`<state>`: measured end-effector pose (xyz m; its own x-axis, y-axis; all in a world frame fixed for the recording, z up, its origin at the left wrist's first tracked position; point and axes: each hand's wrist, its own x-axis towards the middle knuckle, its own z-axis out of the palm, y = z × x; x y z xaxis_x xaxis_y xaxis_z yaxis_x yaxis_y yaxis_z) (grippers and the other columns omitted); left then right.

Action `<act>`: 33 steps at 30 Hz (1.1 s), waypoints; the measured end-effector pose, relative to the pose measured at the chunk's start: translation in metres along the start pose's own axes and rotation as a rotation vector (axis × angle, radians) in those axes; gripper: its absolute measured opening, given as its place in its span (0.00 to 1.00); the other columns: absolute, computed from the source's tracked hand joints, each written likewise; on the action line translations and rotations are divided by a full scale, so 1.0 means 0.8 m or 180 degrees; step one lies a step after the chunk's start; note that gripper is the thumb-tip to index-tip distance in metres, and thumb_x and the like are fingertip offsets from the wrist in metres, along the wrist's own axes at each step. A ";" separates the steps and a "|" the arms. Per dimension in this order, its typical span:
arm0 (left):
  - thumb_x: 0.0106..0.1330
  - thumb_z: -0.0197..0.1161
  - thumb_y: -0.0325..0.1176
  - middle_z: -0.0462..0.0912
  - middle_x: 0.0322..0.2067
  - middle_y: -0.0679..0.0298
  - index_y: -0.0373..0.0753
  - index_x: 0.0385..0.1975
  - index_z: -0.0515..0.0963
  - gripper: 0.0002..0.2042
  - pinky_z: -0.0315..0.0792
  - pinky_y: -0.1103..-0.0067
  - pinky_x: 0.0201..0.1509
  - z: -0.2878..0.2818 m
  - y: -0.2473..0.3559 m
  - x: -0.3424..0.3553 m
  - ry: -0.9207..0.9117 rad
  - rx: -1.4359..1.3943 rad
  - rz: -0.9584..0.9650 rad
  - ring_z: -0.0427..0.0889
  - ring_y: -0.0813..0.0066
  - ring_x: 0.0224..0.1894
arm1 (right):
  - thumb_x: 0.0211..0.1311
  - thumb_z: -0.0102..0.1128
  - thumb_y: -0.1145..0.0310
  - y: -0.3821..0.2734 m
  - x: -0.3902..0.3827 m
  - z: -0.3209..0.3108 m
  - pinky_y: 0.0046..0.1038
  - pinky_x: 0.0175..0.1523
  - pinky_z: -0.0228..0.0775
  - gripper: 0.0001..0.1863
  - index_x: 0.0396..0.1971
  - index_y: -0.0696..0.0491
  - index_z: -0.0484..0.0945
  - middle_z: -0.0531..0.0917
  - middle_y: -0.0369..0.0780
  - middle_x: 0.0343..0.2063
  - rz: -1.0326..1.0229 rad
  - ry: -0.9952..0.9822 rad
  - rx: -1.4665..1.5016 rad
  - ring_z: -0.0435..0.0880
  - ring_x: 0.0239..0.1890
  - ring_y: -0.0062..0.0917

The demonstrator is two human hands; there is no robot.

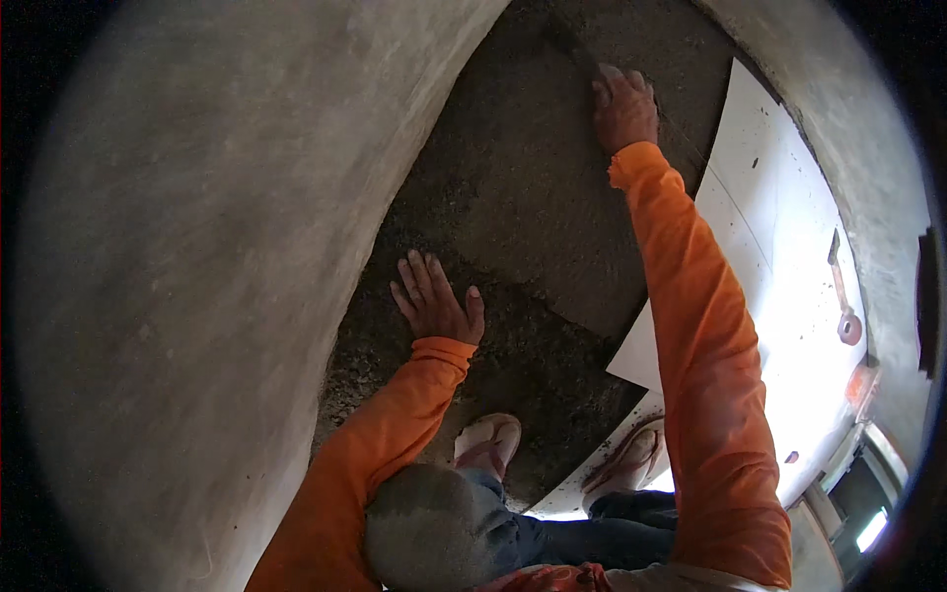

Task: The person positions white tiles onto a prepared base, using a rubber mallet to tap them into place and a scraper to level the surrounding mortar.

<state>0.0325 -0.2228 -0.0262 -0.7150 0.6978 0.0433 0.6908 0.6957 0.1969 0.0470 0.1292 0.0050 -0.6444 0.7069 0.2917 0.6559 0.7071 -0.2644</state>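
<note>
My right hand [625, 109] reaches far forward over a smoothed dark mortar floor [552, 197]. Its fingers are closed on a dark, narrow trowel-like tool [575, 44], which points away to the far left and blends into the mortar. The grip on its handle is mostly hidden under the hand. Nearer to me, my left hand [434, 301] is open, palm down with its fingers spread, and holds nothing. It is at the edge between the smooth mortar and a rougher, crumbly patch [513, 365]; whether it bears on the surface I cannot tell.
A plastered grey wall [217, 197] rises on the left. White sheets [735, 237] cover the right side, with a small ring-ended tool [843, 296] and an orange-handled item [861, 385] lying there. My sandalled feet [488, 439] are below, one on rough ground.
</note>
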 end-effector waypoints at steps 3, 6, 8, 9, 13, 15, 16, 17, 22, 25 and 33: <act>0.68 0.32 0.53 0.50 0.66 0.44 0.28 0.61 0.57 0.33 0.40 0.52 0.68 -0.002 -0.008 -0.004 -0.0026 0.0040 -0.0028 0.46 0.48 0.69 | 0.60 0.52 0.67 -0.029 -0.040 0.003 0.38 0.49 0.68 0.16 0.49 0.51 0.73 0.73 0.47 0.43 -0.0575 -0.0830 -0.0701 0.73 0.45 0.42; 0.68 0.32 0.53 0.49 0.66 0.45 0.28 0.61 0.57 0.33 0.40 0.51 0.68 -0.004 -0.012 -0.001 -0.0056 0.0138 -0.0064 0.45 0.48 0.69 | 0.59 0.51 0.70 -0.043 -0.089 -0.006 0.39 0.48 0.68 0.17 0.49 0.50 0.72 0.73 0.47 0.43 -0.1144 -0.0866 0.0283 0.73 0.44 0.41; 0.68 0.31 0.53 0.49 0.66 0.45 0.28 0.61 0.57 0.33 0.40 0.51 0.67 -0.003 -0.003 -0.002 -0.0083 0.0122 -0.0024 0.45 0.48 0.69 | 0.59 0.51 0.71 -0.026 -0.050 -0.002 0.39 0.48 0.68 0.17 0.49 0.49 0.73 0.73 0.46 0.42 -0.0718 -0.0529 0.0059 0.73 0.44 0.40; 0.69 0.30 0.54 0.48 0.66 0.46 0.29 0.62 0.56 0.34 0.40 0.52 0.68 -0.005 -0.001 0.002 -0.0068 0.0095 -0.0039 0.46 0.49 0.69 | 0.59 0.50 0.73 -0.022 -0.025 0.000 0.39 0.47 0.68 0.17 0.49 0.49 0.73 0.72 0.45 0.41 -0.0295 -0.0153 -0.0126 0.73 0.45 0.39; 0.69 0.29 0.55 0.48 0.67 0.47 0.30 0.63 0.54 0.34 0.39 0.53 0.68 0.002 0.002 0.001 0.0032 -0.0067 -0.0066 0.47 0.49 0.69 | 0.58 0.50 0.73 -0.038 -0.013 0.006 0.44 0.50 0.67 0.19 0.50 0.47 0.72 0.72 0.45 0.44 -0.0553 -0.0706 -0.0576 0.71 0.48 0.40; 0.69 0.29 0.55 0.48 0.66 0.47 0.30 0.63 0.54 0.34 0.40 0.53 0.68 0.003 -0.010 -0.005 0.0050 0.0010 -0.0049 0.47 0.49 0.69 | 0.59 0.49 0.72 -0.062 -0.088 0.009 0.47 0.52 0.65 0.20 0.52 0.45 0.72 0.72 0.44 0.47 -0.1289 -0.0820 -0.0226 0.70 0.51 0.42; 0.69 0.29 0.54 0.48 0.66 0.47 0.30 0.63 0.54 0.34 0.40 0.53 0.68 0.004 -0.012 -0.006 0.0070 0.0037 -0.0003 0.47 0.49 0.69 | 0.59 0.48 0.73 -0.067 -0.115 0.007 0.47 0.52 0.65 0.20 0.52 0.45 0.72 0.73 0.44 0.47 -0.1630 -0.0741 0.0027 0.69 0.51 0.42; 0.69 0.29 0.54 0.48 0.66 0.47 0.30 0.63 0.54 0.34 0.40 0.53 0.68 0.001 -0.013 -0.005 0.0082 0.0053 -0.0010 0.47 0.49 0.69 | 0.59 0.48 0.73 -0.067 -0.110 0.005 0.47 0.52 0.65 0.20 0.52 0.45 0.72 0.73 0.44 0.47 -0.1639 -0.0729 0.0042 0.69 0.51 0.42; 0.69 0.31 0.54 0.47 0.66 0.45 0.28 0.63 0.52 0.34 0.40 0.51 0.68 -0.003 0.007 0.002 -0.0051 -0.0105 -0.0013 0.45 0.48 0.69 | 0.51 0.56 0.74 -0.031 -0.023 -0.013 0.46 0.55 0.64 0.24 0.52 0.48 0.71 0.71 0.44 0.50 -0.0221 -0.0517 -0.0116 0.70 0.52 0.40; 0.68 0.31 0.55 0.47 0.66 0.44 0.28 0.63 0.51 0.35 0.40 0.52 0.68 0.005 -0.001 -0.003 0.0041 -0.0139 0.0014 0.45 0.49 0.69 | 0.51 0.57 0.71 -0.075 -0.086 -0.015 0.46 0.54 0.64 0.24 0.52 0.48 0.72 0.73 0.43 0.49 -0.1045 -0.1190 -0.0796 0.70 0.53 0.39; 0.69 0.29 0.55 0.48 0.66 0.47 0.29 0.64 0.50 0.35 0.39 0.53 0.68 0.006 0.002 -0.003 0.0219 -0.0208 0.0021 0.46 0.50 0.69 | 0.53 0.55 0.71 0.005 -0.060 -0.031 0.43 0.50 0.67 0.21 0.50 0.48 0.72 0.74 0.40 0.44 0.0257 -0.0542 -0.1174 0.72 0.48 0.39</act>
<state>0.0359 -0.2225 -0.0304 -0.7178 0.6873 0.1116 0.6886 0.6770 0.2597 0.0904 0.0978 0.0129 -0.6207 0.7749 0.1191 0.7839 0.6162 0.0761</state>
